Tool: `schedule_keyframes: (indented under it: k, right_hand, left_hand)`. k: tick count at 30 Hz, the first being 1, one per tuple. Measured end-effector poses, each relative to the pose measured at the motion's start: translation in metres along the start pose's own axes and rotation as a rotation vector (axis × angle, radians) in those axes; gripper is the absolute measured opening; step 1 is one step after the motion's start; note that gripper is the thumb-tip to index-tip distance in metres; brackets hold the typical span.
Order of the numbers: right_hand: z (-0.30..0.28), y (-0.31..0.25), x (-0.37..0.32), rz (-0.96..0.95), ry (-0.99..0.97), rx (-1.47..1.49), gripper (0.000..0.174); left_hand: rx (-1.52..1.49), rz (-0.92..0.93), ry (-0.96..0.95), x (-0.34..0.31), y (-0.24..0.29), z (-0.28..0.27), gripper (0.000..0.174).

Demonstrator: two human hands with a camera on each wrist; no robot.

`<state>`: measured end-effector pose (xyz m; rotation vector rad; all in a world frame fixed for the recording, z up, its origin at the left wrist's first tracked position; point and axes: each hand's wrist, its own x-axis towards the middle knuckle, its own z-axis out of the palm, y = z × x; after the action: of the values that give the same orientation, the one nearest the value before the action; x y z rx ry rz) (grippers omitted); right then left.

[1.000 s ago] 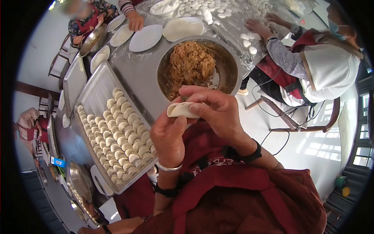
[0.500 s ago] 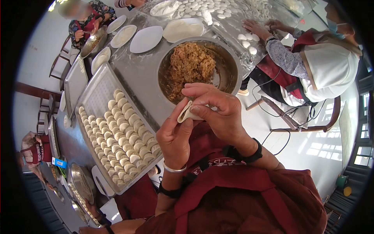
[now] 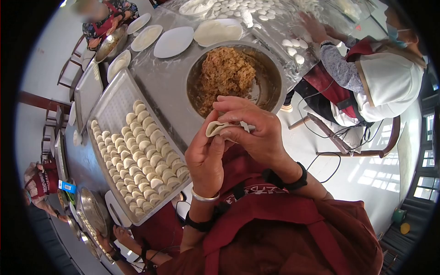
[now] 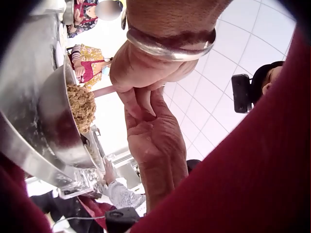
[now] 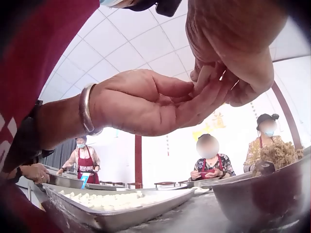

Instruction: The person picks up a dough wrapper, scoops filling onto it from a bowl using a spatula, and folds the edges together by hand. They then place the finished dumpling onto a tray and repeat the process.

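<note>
Both hands meet in front of the chest, at the near rim of a steel bowl of brown filling. Between them is a folded white dough piece. The left hand grips its left part, thumb in front and fingers behind. From the right, the right hand pinches it, thumb on the near side and fingers arched over. In the right wrist view the left hand lies under the dough, palm partly up, and the right hand comes from above. The dough's inside is mostly hidden.
A metal tray with rows of dumplings lies left of the bowl. White plates stand beyond it, and dough pieces lie at the back right. Other people sit or stand around the table, one at the right.
The dough piece has turned and shifted slightly in the fingers, and the left hand has moved a little right. A striped-sleeved hand has left the plates. The person at the right has moved their hands.
</note>
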<state>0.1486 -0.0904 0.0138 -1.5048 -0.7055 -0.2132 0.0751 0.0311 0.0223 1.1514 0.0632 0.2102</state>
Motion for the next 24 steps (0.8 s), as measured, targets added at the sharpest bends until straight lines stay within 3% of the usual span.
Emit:
schedule_keyframes:
  k: [7,13,16,24]
  right_hand:
    - [0.002,-0.002,0.002,-0.095,-0.005,-0.101,0.015]
    - [-0.006,0.005,0.002,-0.123,-0.087,-0.125,0.02]
    - [-0.006,-0.003,0.005,-0.013,-0.064,-0.078,0.024]
    - [-0.007,0.006,0.002,-0.012,-0.145,0.015,0.018]
  left_hand:
    - [0.056,-0.002,-0.008,-0.001,0.001,0.003,0.046]
    - [0.031,-0.054,-0.037,0.0,-0.001,-0.003,0.046]
    - [-0.015,-0.068,-0.053,0.001,-0.003,-0.007,0.045]
    - [-0.02,-0.106,-0.038,0.002,-0.002,-0.002,0.042]
